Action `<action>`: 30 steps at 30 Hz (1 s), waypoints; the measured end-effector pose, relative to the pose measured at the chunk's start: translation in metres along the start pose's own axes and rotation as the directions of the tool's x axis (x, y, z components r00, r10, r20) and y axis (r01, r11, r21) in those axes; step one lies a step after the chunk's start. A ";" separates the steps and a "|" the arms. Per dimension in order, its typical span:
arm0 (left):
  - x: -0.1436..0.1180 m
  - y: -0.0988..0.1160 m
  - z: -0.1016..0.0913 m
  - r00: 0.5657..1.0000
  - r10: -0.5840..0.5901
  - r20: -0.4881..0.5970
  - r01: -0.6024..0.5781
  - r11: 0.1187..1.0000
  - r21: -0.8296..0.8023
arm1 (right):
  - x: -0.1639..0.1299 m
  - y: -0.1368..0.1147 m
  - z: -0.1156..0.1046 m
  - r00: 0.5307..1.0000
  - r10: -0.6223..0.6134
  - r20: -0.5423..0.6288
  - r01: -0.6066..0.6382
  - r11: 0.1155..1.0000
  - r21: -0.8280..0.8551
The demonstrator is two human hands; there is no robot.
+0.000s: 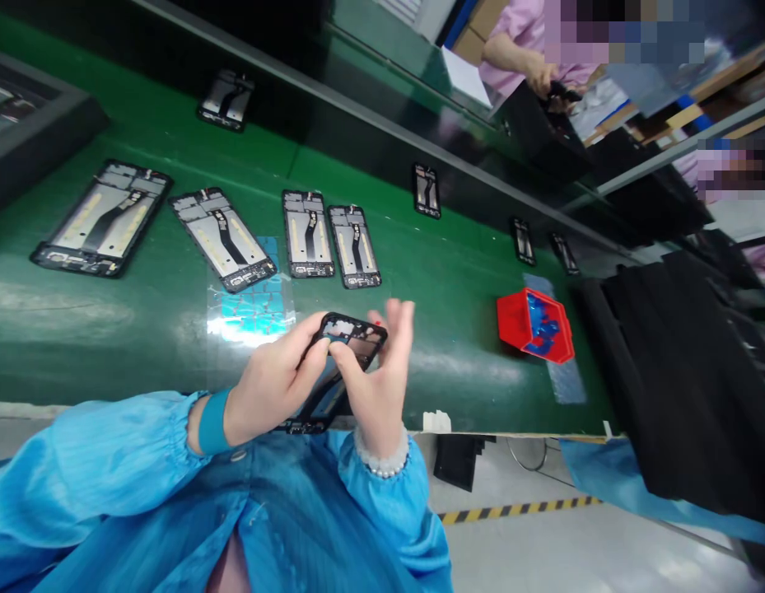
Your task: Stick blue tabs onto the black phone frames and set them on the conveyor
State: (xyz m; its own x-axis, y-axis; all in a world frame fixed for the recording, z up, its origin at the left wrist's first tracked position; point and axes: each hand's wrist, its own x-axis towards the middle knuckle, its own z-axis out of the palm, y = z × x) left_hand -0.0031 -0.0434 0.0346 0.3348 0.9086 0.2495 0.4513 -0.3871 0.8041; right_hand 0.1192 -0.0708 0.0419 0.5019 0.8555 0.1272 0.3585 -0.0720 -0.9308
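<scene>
A black phone frame (324,395) is held tilted in front of my chest, over the table's near edge. My left hand (274,383) is closed around its left side, with the thumb on the inner face near the upper end. My right hand (379,391) has its thumb on the same area, while its other fingers reach up past the right edge, slightly blurred. The two thumb tips nearly meet. Just beyond lie phone frames, one (356,245) close beside another (308,234), plus a slanted one (223,239) overlapping a shiny blue sticker sheet (252,309).
Another frame (104,218) lies at left beside a dark tray (36,123). Farther frames (226,100), (426,191) line the green table's (456,329) back. A red box (511,321) holds blue pieces. Black material (684,371) fills the right side. A co-worker's hands (543,78) appear across the bench.
</scene>
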 end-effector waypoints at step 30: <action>0.017 -0.020 -0.007 0.950 -0.105 0.296 0.183 0.951 -0.251 | -0.003 0.024 0.000 0.980 -0.174 0.094 0.182 0.979 -0.090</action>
State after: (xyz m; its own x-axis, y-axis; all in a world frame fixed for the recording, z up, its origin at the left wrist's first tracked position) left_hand -0.0124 -0.0191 0.0261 0.5152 0.8571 -0.0069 0.2828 -0.1624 0.9453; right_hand 0.1265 -0.0754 0.0190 0.3558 0.8993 0.2543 0.5136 0.0392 -0.8571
